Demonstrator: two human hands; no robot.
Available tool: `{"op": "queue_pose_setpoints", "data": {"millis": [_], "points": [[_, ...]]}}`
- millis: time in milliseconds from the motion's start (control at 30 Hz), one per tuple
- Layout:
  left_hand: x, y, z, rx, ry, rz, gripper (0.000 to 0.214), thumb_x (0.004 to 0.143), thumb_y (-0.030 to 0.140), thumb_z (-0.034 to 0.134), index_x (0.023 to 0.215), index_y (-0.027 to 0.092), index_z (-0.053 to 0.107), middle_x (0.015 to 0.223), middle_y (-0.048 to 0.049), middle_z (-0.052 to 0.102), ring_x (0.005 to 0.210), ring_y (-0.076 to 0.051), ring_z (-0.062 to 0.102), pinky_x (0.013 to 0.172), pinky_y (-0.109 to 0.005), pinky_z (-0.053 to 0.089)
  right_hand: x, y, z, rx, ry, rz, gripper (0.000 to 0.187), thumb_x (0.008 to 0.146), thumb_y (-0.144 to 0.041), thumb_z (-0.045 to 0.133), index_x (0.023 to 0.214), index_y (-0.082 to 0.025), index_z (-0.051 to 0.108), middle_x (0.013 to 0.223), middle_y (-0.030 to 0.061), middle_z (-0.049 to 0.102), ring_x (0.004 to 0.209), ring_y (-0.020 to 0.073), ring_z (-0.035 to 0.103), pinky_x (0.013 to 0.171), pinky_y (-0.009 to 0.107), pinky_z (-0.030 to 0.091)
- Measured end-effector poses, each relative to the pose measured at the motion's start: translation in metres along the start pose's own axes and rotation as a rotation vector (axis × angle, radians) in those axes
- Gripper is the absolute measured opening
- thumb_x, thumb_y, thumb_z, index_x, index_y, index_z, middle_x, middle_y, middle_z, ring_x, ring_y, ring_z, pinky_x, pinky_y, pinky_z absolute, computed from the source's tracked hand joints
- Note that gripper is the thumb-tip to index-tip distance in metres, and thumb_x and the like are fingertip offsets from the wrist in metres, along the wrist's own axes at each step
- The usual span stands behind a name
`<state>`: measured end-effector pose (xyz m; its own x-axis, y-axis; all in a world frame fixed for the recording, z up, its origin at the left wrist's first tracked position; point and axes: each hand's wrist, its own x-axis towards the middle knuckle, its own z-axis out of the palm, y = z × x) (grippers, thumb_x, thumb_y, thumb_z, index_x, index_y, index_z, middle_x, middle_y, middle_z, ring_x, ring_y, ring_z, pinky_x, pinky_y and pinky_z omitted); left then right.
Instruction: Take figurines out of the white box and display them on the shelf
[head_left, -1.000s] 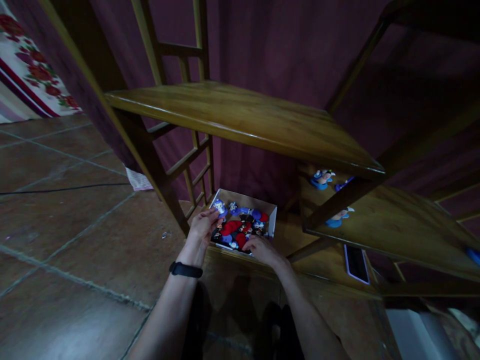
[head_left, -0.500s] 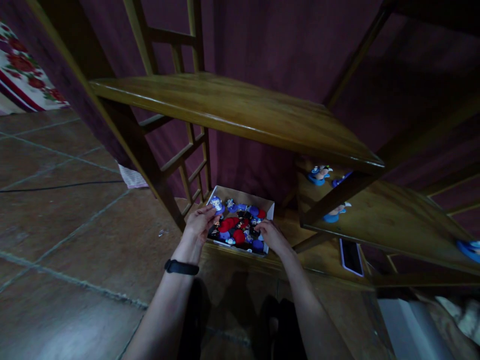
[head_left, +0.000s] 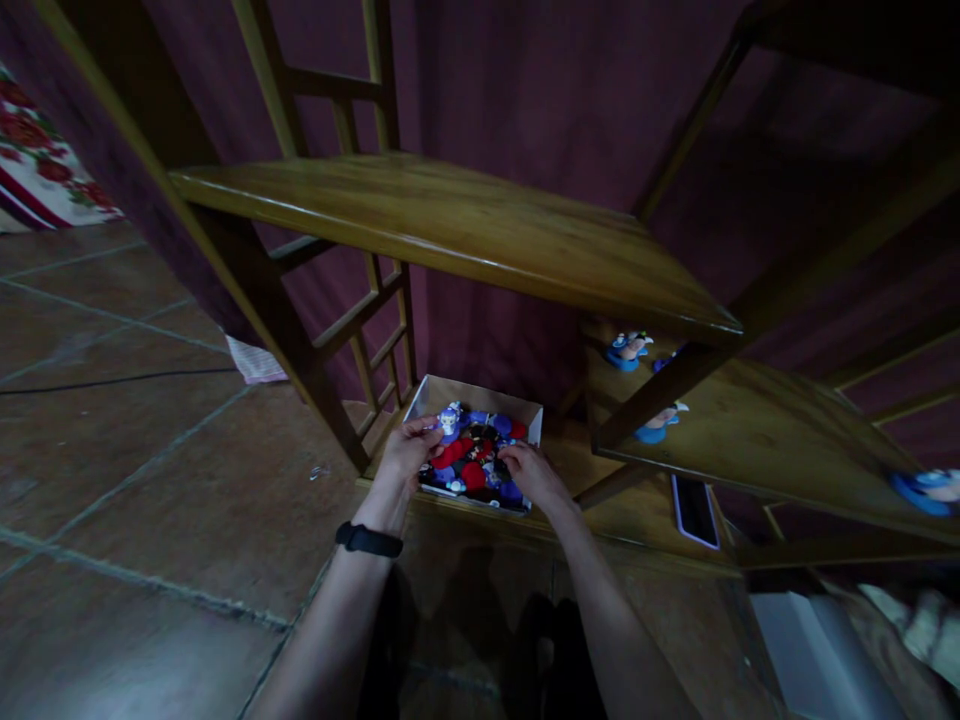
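Note:
My left hand [head_left: 412, 447] pinches a small purple-and-white figurine [head_left: 449, 424], held upright over the left side of a shallow cardboard box [head_left: 535, 425]. Inside the box lie several figurines in a jumble, with red, blue and purple round bases; a red base [head_left: 473, 476] shows near the front. Over the box's right side is my right hand [head_left: 528, 470], its fingers drawn together among the figurines. Whatever those fingertips grip is too small and dark to make out.
The box rests on the lowest board of a wooden shelf unit, beneath an upper shelf [head_left: 450, 215]. On the right-hand shelf stand blue-based figurines [head_left: 651, 425]. A phone [head_left: 695, 511] lies on the low board. A wooden post [head_left: 247, 290] rises at the left.
My left hand has moved the purple-and-white figurine a little to the right, further over the box. My right hand stays by the box's right side, and the view has shifted slightly.

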<state>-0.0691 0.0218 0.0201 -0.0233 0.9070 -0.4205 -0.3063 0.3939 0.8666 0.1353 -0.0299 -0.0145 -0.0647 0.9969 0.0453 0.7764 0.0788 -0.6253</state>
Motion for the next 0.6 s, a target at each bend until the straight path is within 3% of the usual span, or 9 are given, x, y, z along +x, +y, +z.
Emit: {"op": "queue_pose_setpoints", "data": {"millis": [200,433,600], "points": [[-0.007,-0.017,0.019,0.096,-0.142,0.025,0.035,0.054,0.006,0.074,0.087,0.013,0.065,0.056,0.0037,0.059,0.047,-0.007,0.053,0.046,-0.017,0.044,0.001,-0.015,0.004,0.341,0.096,-0.033,0.038,0.081,-0.022,0.050,0.118,-0.028,0.054,0.102,0.0015,0.063,0.087,0.0135,0.061,0.079,0.027,0.047],[-0.016,-0.029,0.036,0.077,-0.162,0.081,0.035,0.053,0.003,0.072,0.085,0.014,0.066,0.059,0.0034,0.059,0.049,-0.007,0.051,0.050,-0.019,0.042,0.002,-0.016,0.011,0.510,0.123,-0.024,0.032,0.077,-0.029,0.057,0.109,-0.025,0.059,0.105,0.0020,0.064,0.089,0.0150,0.061,0.082,0.028,0.047],[-0.024,-0.029,0.041,0.021,-0.201,-0.007,0.033,0.057,0.001,0.070,0.087,0.013,0.065,0.062,0.0021,0.061,0.055,-0.010,0.056,0.056,-0.022,0.045,0.002,-0.010,0.009,0.654,0.153,0.076,0.032,0.075,-0.032,0.059,0.105,-0.024,0.060,0.098,0.0016,0.066,0.088,0.0159,0.062,0.081,0.029,0.047]]}}
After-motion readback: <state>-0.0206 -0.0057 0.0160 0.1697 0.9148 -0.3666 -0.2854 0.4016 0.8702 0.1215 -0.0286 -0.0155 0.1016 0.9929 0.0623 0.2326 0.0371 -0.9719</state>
